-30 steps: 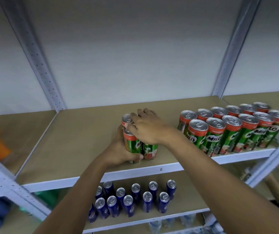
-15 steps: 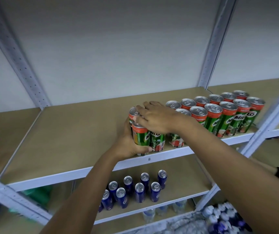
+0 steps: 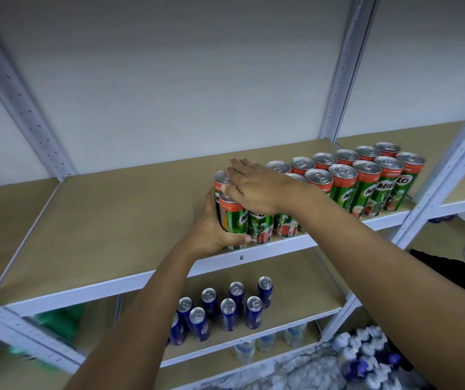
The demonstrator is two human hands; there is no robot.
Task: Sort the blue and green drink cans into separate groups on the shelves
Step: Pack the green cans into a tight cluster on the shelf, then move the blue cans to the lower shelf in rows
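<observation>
Green cans with red collars and silver lids now stand almost as one block on the upper shelf (image 3: 90,220). A second ago the small cluster we are handling stood well apart from the main green group (image 3: 366,181); since then we have slid it to the right, and the gap has closed, so the cluster sits just beside the double row, perhaps touching it, though our forearm hides the join.

Our left hand (image 3: 214,232) is wrapped around the leftmost green can (image 3: 232,218) at the front edge of the shelf, thumb curled under its base, gripping it firmly. Our right hand (image 3: 256,190) lies flat, fingers extended, pressing down across the tops of the cluster; it steadies them and closes around none.

For the task this means the green set is nearly consolidated on the upper board, while the blue cans (image 3: 225,311) stand as their own loose group on the lower shelf (image 3: 304,302). We judge the sorting close to done, with only squaring of the rows left.

The cans are slim, smooth metal cylinders, glossy printed sleeves under bright pull-tab lids, likely slippery against each other. The shelf boards are matte tan, like fibreboard, framed by pale perforated steel uprights (image 3: 343,66). Below, bottles (image 3: 366,353) lie blurred on the floor.
</observation>
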